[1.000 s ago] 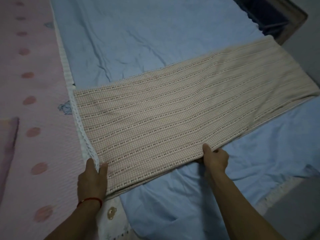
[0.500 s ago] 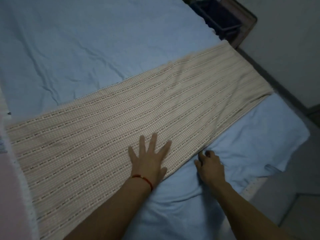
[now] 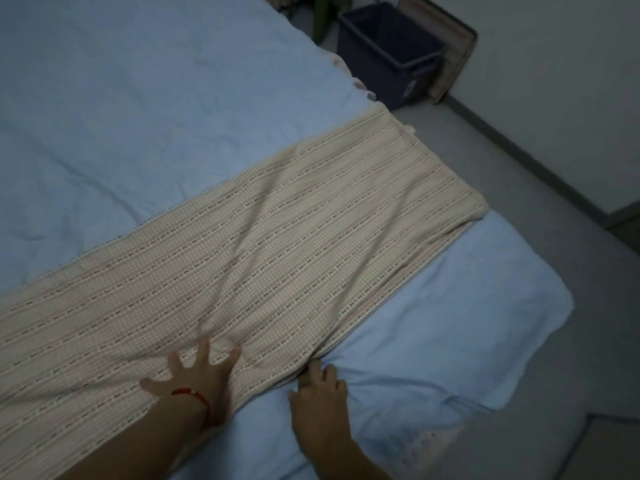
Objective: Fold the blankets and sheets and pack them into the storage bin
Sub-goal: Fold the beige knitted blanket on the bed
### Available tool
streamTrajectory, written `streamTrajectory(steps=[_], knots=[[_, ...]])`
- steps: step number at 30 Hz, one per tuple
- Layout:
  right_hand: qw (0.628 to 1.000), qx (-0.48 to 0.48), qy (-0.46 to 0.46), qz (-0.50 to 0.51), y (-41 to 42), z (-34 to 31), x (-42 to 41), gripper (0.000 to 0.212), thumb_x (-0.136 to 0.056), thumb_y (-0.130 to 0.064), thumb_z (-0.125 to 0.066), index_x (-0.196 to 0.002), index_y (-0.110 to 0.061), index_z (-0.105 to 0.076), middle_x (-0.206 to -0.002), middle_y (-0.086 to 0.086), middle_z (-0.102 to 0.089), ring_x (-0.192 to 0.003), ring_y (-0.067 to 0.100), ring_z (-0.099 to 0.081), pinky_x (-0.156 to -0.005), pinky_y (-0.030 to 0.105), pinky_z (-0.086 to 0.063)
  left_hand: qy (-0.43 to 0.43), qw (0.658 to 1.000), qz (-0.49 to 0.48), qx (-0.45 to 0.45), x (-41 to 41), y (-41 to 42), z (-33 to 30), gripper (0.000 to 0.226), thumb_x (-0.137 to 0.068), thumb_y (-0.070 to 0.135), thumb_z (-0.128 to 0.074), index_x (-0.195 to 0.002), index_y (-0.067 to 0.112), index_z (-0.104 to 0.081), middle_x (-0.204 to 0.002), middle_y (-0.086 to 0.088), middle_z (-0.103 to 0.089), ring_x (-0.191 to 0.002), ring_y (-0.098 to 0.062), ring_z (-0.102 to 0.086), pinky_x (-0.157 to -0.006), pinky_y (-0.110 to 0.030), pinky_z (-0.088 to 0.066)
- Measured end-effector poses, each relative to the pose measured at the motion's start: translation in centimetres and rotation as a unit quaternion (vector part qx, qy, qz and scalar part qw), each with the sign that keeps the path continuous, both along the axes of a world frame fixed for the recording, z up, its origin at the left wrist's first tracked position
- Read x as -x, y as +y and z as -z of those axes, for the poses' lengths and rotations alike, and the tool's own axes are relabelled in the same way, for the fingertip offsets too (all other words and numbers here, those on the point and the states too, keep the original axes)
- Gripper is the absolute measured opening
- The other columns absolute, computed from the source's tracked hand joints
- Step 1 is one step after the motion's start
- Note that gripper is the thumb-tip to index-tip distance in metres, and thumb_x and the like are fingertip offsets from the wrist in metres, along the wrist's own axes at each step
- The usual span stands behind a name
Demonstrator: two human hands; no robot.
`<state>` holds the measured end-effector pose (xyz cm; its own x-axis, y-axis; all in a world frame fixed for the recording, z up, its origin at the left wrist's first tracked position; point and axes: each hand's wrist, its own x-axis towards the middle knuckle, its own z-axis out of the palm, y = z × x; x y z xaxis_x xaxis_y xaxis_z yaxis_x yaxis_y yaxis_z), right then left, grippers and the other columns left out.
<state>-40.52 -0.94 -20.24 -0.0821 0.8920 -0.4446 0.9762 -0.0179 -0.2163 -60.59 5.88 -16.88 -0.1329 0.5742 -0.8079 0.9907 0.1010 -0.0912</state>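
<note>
Soft, light blanket [image 3: 277,244] likely wrinkles easily; left hand [image 3: 199,379] presses it, fingers wide; right hand [image 3: 320,393] pinches its near edge.

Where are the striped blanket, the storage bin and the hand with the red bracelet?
Striped blanket [image 3: 277,237], head view: middle of the folded strip.
Storage bin [image 3: 377,69], head view: its dark front wall.
Left hand [image 3: 197,372], head view: back of the hand, above the red bracelet.

no legible text, storage bin [image 3: 391,57] label unreadable
</note>
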Motion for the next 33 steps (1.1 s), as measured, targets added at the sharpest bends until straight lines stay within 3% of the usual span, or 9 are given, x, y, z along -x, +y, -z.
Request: streamTrajectory(steps=[3, 6, 10, 13, 17, 19, 22, 29, 33], knots=[[0.980, 0.094, 0.172, -0.028, 4.6, -2.8, -5.5, 0.027, -0.087, -0.041, -0.056, -0.080, -0.017, -0.067, -0.105, 0.010, -0.064, -0.101, 0.033, -0.062, -0.086, 0.044, -0.055, 0.051, 0.999, 0.004, -0.005, -0.6, 0.2, 0.4, 0.078, -0.087, 0.060, -0.045, -0.145, 0.067, 0.008, -0.164, 0.004, 0.022, -0.149, -0.050, 0.004, -0.106, -0.079, -0.011], [0.929, 0.054, 0.280, 0.236, 12.1, -5.6, -13.9, 0.036, -0.082, -0.040, -0.048, -0.066, -0.010, -0.060, -0.065, 0.010, -0.067, -0.068, 0.030, -0.070, -0.068, 0.047, -0.059, 0.091, 0.995, 0.005, 0.044, -1.4, 1.5, 0.5, 0.092, -0.080, 0.069, -0.045, -0.151, 0.053, 0.010, -0.165, -0.009, 0.012, -0.150, -0.046, -0.002, -0.115, -0.065, -0.014], [0.764, 0.005, 0.377, 0.523, 22.2, -6.5, -23.7, 0.031, -0.091, -0.025, -0.063, -0.071, -0.002, -0.064, -0.066, 0.017, -0.066, -0.046, 0.025, -0.063, -0.051, 0.038, -0.057, 0.009, 0.984, 0.026, -0.177, -10.5, 2.3, -2.0, 0.057, -0.088, 0.055, -0.033, -0.135, 0.027, -0.050, -0.133, -0.004, -0.049, -0.116, -0.028, -0.057, -0.088, -0.042, -0.053], [0.660, 0.048, 0.471, 0.583, 26.0, -5.5, -26.4, 0.021, -0.092, -0.019, -0.069, -0.091, 0.001, -0.062, -0.076, 0.017, -0.064, -0.051, 0.022, -0.065, -0.050, 0.033, -0.059, -0.110, 0.926, 0.088, -0.349, -17.7, 1.7, -2.7, 0.052, -0.076, 0.055, -0.046, -0.121, 0.029, -0.054, -0.120, 0.000, -0.048, -0.095, -0.023, -0.057, -0.061, -0.038, -0.053], [0.580, 0.021, 0.510, 0.635, 28.1, -4.2, -27.6, 0.022, -0.091, -0.016, -0.073, -0.105, -0.003, -0.062, -0.095, 0.013, -0.069, -0.054, 0.016, -0.060, -0.039, 0.021, -0.047, -0.016, 0.933, 0.096, -0.347, -21.0, 3.6, -0.2, 0.046, -0.078, 0.034, -0.068, -0.121, 0.022, -0.056, -0.115, -0.008, -0.051, -0.092, -0.030, -0.051, -0.067, -0.042, -0.043], [0.586, -0.020, 0.502, 0.636, 28.6, -4.8, -28.5, 0.018, -0.091, -0.012, -0.073, -0.103, -0.003, -0.063, -0.095, 0.012, -0.068, -0.059, 0.017, -0.060, -0.041, 0.021, -0.047, -0.024, 0.903, 0.150, -0.401, -21.3, 4.5, 0.2, 0.021, -0.082, 0.022, -0.060, -0.102, 0.016, -0.061, -0.107, -0.012, -0.054, -0.087, -0.032, -0.050, -0.063, -0.042, -0.041], [0.707, -0.148, 0.410, 0.557, 28.2, -5.7, -30.9, 0.035, -0.088, -0.014, -0.075, -0.121, -0.005, -0.069, -0.107, 0.001, -0.068, -0.094, 0.020, -0.066, -0.084, 0.028, -0.054, -0.088, 0.866, 0.214, -0.444, -21.7, 4.8, -0.5, 0.017, -0.079, 0.021, -0.049, -0.087, 0.016, -0.062, -0.097, -0.010, -0.057, -0.083, -0.033, -0.052, -0.063, -0.043, -0.042], [0.730, -0.082, 0.369, 0.570, 27.8, -3.8, -34.9, 0.014, -0.094, -0.015, -0.070, -0.093, -0.001, -0.072, -0.076, 0.010, -0.068, -0.060, 0.023, -0.061, -0.059, 0.032, -0.054, -0.124, 0.880, 0.155, -0.431, -23.5, 3.7, 1.3, 0.010, -0.079, 0.023, -0.052, -0.088, 0.024, -0.058, -0.087, 0.001, -0.055, -0.073, -0.024, -0.058, -0.056, -0.039, -0.048], [0.814, -0.110, 0.278, 0.498, 28.2, -3.2, -35.4, 0.030, -0.093, -0.031, -0.059, -0.091, -0.002, -0.069, -0.087, 0.015, -0.074, -0.084, 0.036, -0.070, -0.084, 0.045, -0.057, -0.117, 0.901, 0.101, -0.405, -24.1, 5.8, 2.1, 0.014, -0.081, 0.029, -0.062, -0.092, 0.024, -0.055, -0.087, 0.002, -0.055, -0.073, -0.022, -0.057, -0.053, -0.037, -0.045]])
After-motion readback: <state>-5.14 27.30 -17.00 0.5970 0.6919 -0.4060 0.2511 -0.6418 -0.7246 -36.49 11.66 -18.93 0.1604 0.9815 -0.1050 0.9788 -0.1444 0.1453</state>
